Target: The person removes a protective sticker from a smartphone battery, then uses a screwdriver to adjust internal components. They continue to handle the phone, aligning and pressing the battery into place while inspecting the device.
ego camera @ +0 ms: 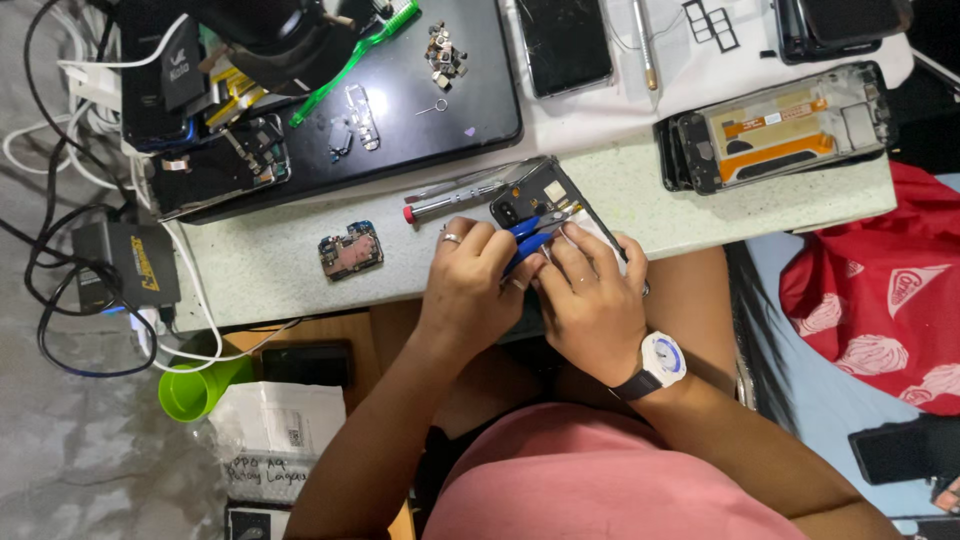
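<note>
Landmark: the opened phone point(545, 200), back cover off, lying tilted at the near edge of the pale speckled tabletop point(640, 190).

Black mat point(420, 100): far-left of the opened phone, carrying loose small parts and a green toothbrush point(355, 55).

Stack of phone frames with orange flex cables point(780, 125): right of the opened phone, well apart, near the tabletop's right edge.

Phone with cracked glass point(565, 40): beyond the opened phone, on white cloth.

Left hand point(470, 285): at the near-left corner of the opened phone, fingers curled closed around blue-handled tweezers point(525, 238), whose tips reach onto the phone's interior. Ring on one finger.

Right hand point(595, 300): at the near-right side of the opened phone, touching the left hand, fingers bent and pressing on the phone's lower end; thumb side hidden, so whether it pinches the body or merely steadies it I cannot tell. White wristwatch point(663, 360) on the wrist.

Screwdriver with red cap point(455, 203): just left of the opened phone, lying flat.

Small circuit board point(350, 250): further left of the opened phone, apart from the screwdriver.
</note>
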